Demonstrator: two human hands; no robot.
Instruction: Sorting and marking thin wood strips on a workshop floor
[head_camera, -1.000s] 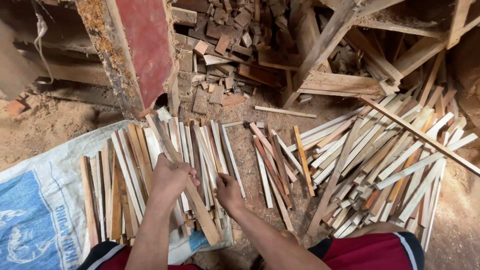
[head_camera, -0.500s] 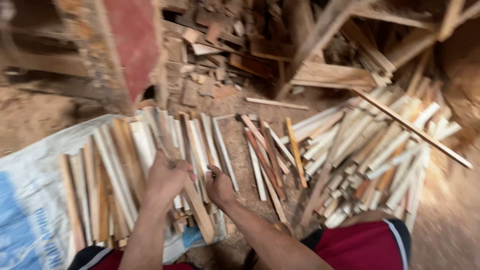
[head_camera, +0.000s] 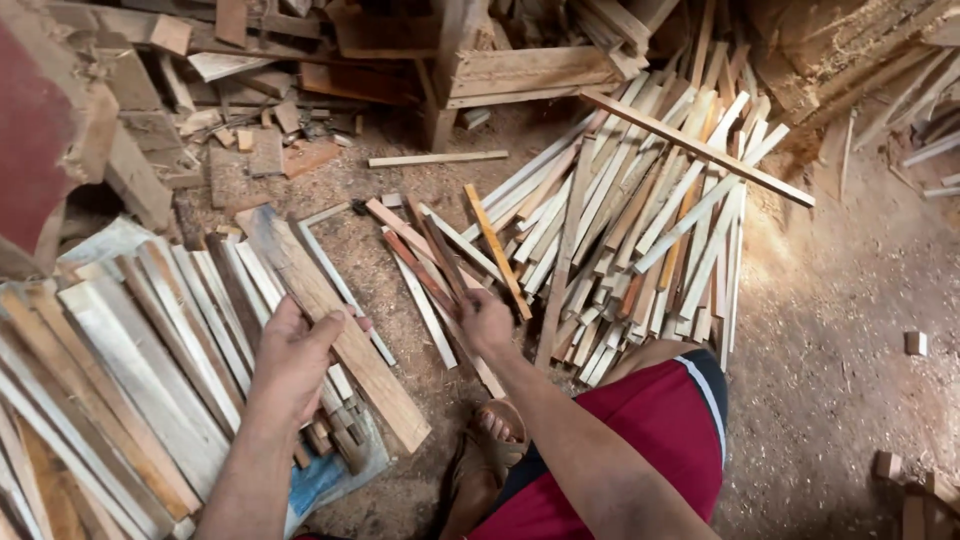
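My left hand grips a wide brown slat that lies slanted over a stack of long wooden slats at the left. My right hand is lower centre. Its fingers curl down over the near ends of a small group of thin reddish and pale slats on the sawdust floor. It seems closed on one of them. To the right of that hand, a large loose pile of pale slats fans out. One long slat lies across its top.
The left stack rests on a white and blue sack. My knee in red shorts and a sandalled foot are below the right hand. Scrap blocks and a wooden frame lie at the back, a red panel far left.
The view has swung right and down. My right hand has moved off the left stack to the small middle group of slats. My left hand stays on the wide slat.
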